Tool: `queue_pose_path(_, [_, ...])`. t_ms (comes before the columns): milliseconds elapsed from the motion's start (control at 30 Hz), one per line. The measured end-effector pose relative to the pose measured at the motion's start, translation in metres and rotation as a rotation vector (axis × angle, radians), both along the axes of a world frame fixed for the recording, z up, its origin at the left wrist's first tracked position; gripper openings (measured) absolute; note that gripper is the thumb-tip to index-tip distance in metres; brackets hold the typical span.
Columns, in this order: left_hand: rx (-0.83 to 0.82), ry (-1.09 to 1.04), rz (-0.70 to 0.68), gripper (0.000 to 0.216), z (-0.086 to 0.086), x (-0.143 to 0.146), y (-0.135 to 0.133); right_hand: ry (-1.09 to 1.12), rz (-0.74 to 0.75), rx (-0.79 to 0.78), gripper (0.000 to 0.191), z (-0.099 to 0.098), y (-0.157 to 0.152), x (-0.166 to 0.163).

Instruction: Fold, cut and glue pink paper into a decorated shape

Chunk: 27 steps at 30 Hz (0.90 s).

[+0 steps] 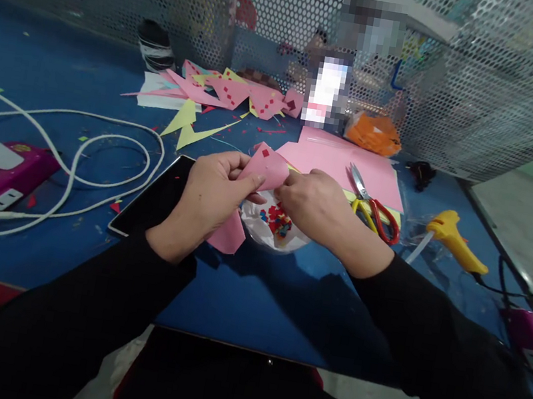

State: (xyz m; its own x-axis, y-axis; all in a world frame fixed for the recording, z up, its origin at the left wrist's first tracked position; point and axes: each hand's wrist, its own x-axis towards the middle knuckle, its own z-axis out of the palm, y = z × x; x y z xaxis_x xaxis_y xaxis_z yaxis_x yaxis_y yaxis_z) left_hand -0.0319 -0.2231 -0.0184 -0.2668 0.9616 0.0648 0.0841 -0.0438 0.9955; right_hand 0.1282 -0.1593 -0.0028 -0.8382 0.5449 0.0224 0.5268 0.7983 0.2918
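Observation:
My left hand (211, 194) pinches a folded piece of pink paper (274, 168) that has a small red diamond on it. Close against the paper's right edge is my right hand (314, 200), its fingers closed; whatever sits between the fingertips is hidden. Below both hands stands a bowl (297, 241) with a white lining, holding small red and blue paper bits (274, 217). Another pink paper part (229, 234) hangs under my left hand, partly covered by it.
Scissors (375, 210) lie on pink sheets (347, 165) at right, near a yellow glue gun (457, 240). A dark tablet (143, 210), white cable (107, 117) and purple power strip (11, 182) occupy the left. Decorated paper cutouts (237, 92) lie behind, before a perforated metal screen (288, 0).

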Motion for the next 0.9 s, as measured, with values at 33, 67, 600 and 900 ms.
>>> queue_pose_path(33, [-0.001, 0.008, -0.003, 0.014, -0.0001, -0.0001, -0.0001, -0.001, 0.017, 0.011, 0.027, -0.0013, 0.0011, 0.0006])
queue_pose_path(67, [-0.002, 0.015, -0.005, 0.015, 0.0001, -0.0001, -0.0003, 0.0, 0.035, 0.022, 0.027, -0.0026, 0.0019, 0.0014])
queue_pose_path(600, [0.019, -0.067, 0.047, 0.011, 0.008, 0.0017, -0.0024, -0.085, 0.113, 0.049, 0.025, -0.0076, 0.0039, 0.0046])
queue_pose_path(900, [0.019, -0.069, 0.048, 0.011, 0.0081, 0.0025, -0.0026, -0.028, 0.106, -0.008, 0.02, -0.0075, 0.0059, 0.0059])
